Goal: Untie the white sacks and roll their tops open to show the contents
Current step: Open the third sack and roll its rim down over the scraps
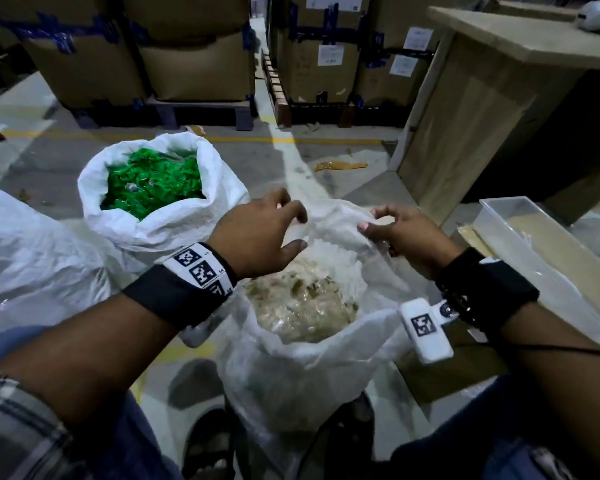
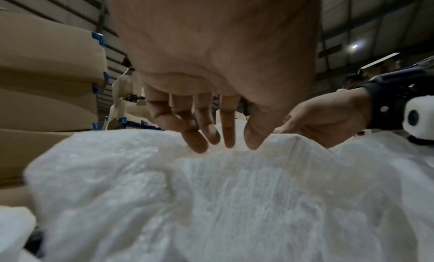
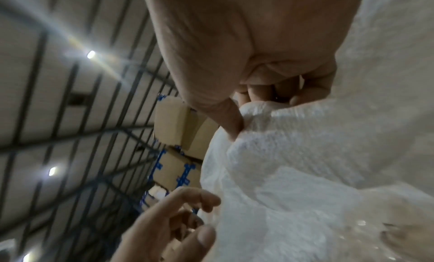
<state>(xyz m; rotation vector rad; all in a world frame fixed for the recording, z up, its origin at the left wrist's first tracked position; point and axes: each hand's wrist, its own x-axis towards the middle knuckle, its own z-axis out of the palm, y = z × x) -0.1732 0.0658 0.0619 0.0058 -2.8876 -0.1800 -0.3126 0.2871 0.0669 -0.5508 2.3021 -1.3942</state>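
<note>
Near sack (image 1: pixel 302 355): beige scraps, right fingers (image 1: pixel 378 228) pinching rim, left fingers (image 1: pixel 284 216) spread | far sack (image 1: pixel 174 223): green pieces

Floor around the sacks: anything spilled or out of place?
No spill from either sack. Loose litter on the floor: a crumpled strip of brown tape beyond the near sack, and small scraps by the pallets.

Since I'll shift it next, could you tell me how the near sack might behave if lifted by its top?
The near sack looks thin and crumpled, so probably floppy. It bulges with pale contents, so it likely sags. The right hand already pinches its rim.
</note>
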